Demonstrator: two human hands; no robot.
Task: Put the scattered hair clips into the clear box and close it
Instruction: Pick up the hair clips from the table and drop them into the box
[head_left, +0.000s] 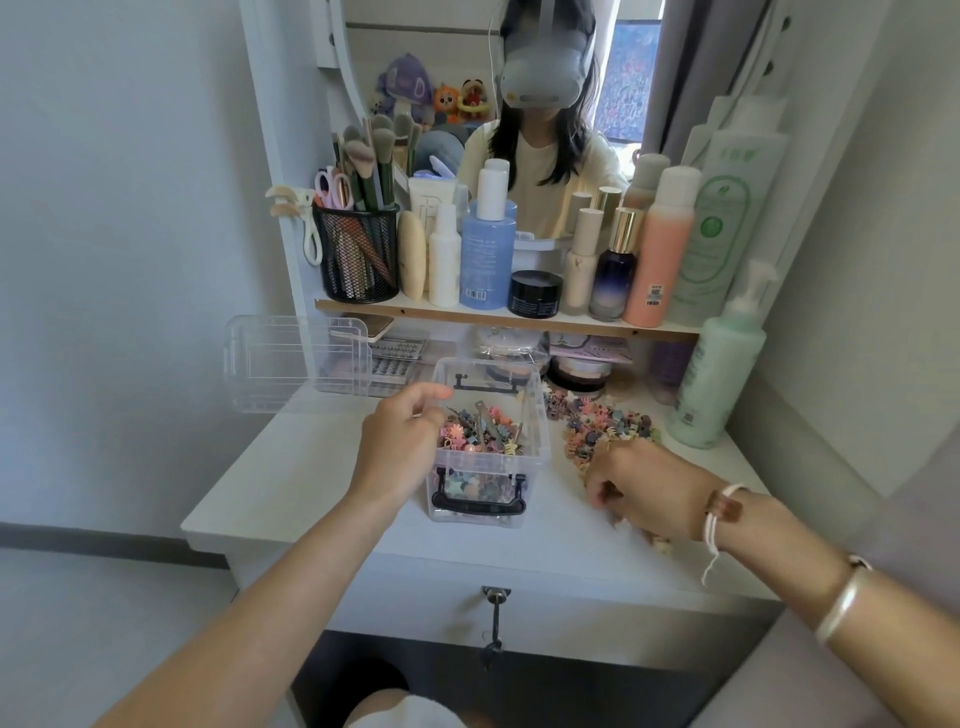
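**Box.** A small clear plastic box (537, 415) with black handle latches is found at the centre of the frame. It stands upright on the white table (311, 467) and is open at the top. Its clear plastic lid (291, 364) is noted well apart from it, at the left of the frame by the table's far corner. The closing step is therefore not begun.

**Contents.** A mixed layer of small pastel hair clips (480, 431) is seen inside the box.

**Outstanding items.**
- A loose pile (605, 421) of similar clips is recorded on the table just right of the box, spreading toward the mint-green pump bottle (722, 374) at the right.
- A few pale clips (662, 545) are visible at lower right, partly covered by the right wrist.

**Left grip.** The left grip (410, 441) is placed at the box's left wall, with its fingers bent over the rim toward the contents. It cannot be told whether the wall, a clip or nothing is held.

**Right grip.** The right grip (644, 493) is set down on the table at lower right, knuckles up and fingers curled under. The fingertips are hidden, so it cannot be told whether clips are enclosed.

**Assessment.** The task is judged partly complete: a good share of the clips is boxed and a comparable share is outstanding. The pile and the strays are yet to be gathered and dropped in. After that, the lid is to be fetched from the left, seated on the rim and latched.
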